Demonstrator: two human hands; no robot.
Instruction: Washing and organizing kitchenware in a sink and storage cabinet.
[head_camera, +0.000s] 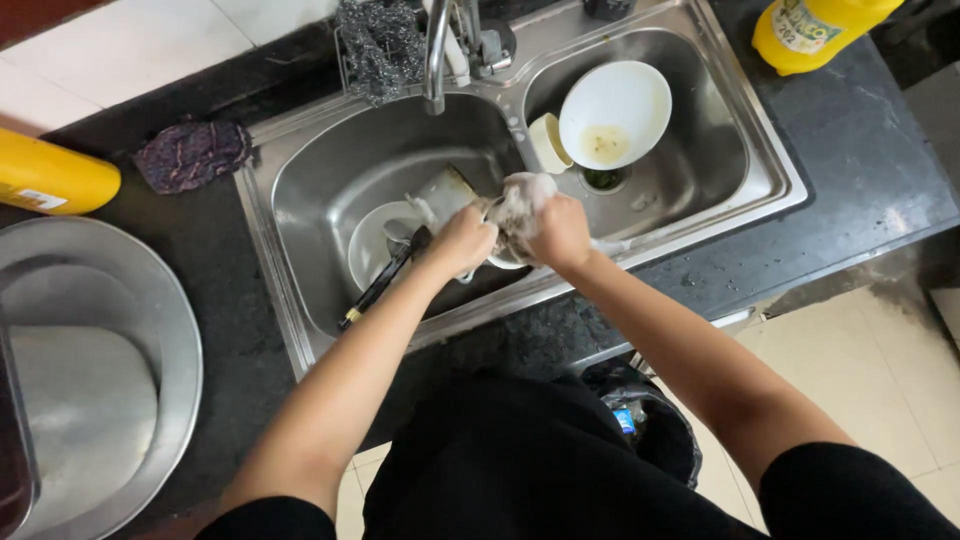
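Both hands work over the left basin of a steel double sink (300, 300). My left hand (460, 240) grips a small white cup-like dish (497, 262), mostly hidden between the hands. My right hand (560, 232) presses a soapy, foam-covered sponge or cloth (520, 198) against it. Below them in the basin lie a white plate (372, 245), a flat metal turner blade (440, 192) and a black-handled utensil (385, 280).
The right basin holds a stained white bowl (614, 113) and a cream cup (547, 142). A tap (437, 55) and steel scourer (380, 40) sit behind. Yellow bottles (50, 178) (810, 30), a purple cloth (192, 155) and a large steel tray (95, 380) rest on the dark counter.
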